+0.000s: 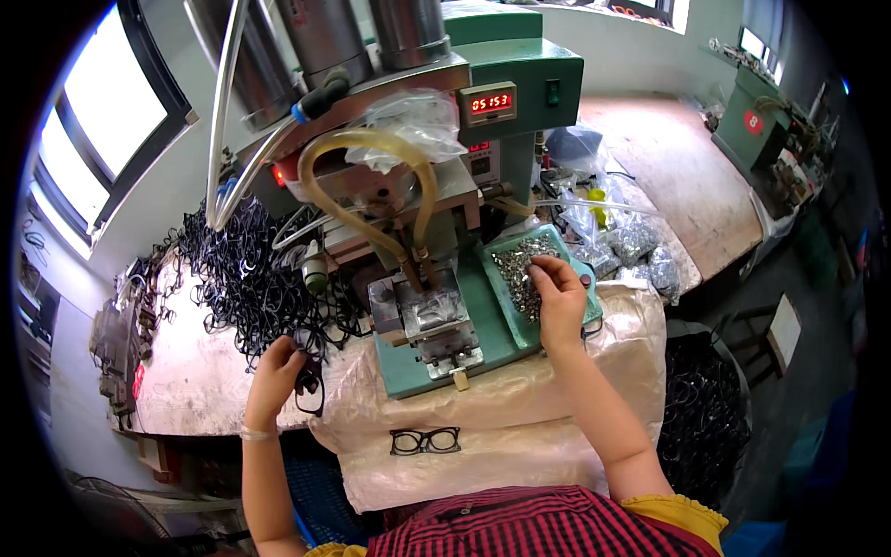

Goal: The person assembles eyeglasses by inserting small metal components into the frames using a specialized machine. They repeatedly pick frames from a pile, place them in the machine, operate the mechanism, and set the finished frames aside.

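My left hand (272, 379) is closed on a black eyeglass frame (316, 395), which hangs tilted beside the fingers near the table's front edge. My right hand (561, 299) is over a turquoise tray (525, 336) of small shiny metal parts (522, 269). Its thumb and fingertips are pinched together at the heap; whatever is between them is too small to make out. Between my hands stands a green and metal machine with a clamping fixture (436, 320) under its tubes. Another black eyeglass frame (425, 441) lies on the pale sheet in front of me.
A big tangled pile of black eyeglass frames (255, 278) covers the table at the left. Bags of small metal parts (636, 241) lie behind the tray. A large dark-filled sack (701, 408) stands at the right. Tubes (422, 200) loop down over the fixture.
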Tool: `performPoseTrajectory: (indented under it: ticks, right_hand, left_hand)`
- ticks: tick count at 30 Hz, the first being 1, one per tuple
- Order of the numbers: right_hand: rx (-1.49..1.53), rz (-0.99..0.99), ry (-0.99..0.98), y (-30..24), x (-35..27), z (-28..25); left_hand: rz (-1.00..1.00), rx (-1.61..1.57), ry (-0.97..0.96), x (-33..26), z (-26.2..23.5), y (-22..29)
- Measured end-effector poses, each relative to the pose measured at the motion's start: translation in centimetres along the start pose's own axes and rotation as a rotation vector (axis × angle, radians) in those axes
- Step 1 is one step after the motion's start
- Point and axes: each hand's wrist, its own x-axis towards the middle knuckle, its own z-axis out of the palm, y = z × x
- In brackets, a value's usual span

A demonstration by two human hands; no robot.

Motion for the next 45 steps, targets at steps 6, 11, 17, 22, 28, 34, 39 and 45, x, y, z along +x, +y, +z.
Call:
performPoseTrajectory:
  ticks: [6, 11, 17, 22, 28, 34, 39, 45]
  right_hand:
    - [-0.440, -0.291, -0.083, -2.7, -1.5, -1.8]
    - [-0.469, -0.459, -0.281, -6.4, -3.1, 0.6]
    - [-0.062, -0.153, -0.422, -6.3, -4.8, 7.3]
    - [0.197, 0.036, -0.464, -6.1, -5.0, 8.4]
    - [0.113, 0.154, -0.431, -8.1, -5.4, 8.3]
    - [-0.701, -0.578, -0.506, -7.2, -2.7, 2.4]
    - [-1.164, -0.617, -0.170, -1.4, 0.0, -2.5]
    - [-0.783, -0.563, 0.010, -1.9, 2.2, -2.4]
  left_hand:
    - [0.639, -0.801, 0.476, -5.3, 6.3, 3.1]
    - [1.268, -0.614, 0.335, -4.8, 10.8, 6.3]
    - [0.994, -0.785, 0.276, -5.5, 9.4, 11.9]
    - [0.874, -0.619, 0.411, -2.2, 8.9, 12.4]
    - [0.893, -0.615, 0.416, -2.7, 9.5, 13.3]
    - [1.316, -0.054, 0.124, -3.5, 12.0, 6.7]
    - [1.411, 0.323, 0.131, -3.0, 13.6, 6.6]
    - [1.404, 0.299, 0.042, -1.1, 13.7, 6.5]
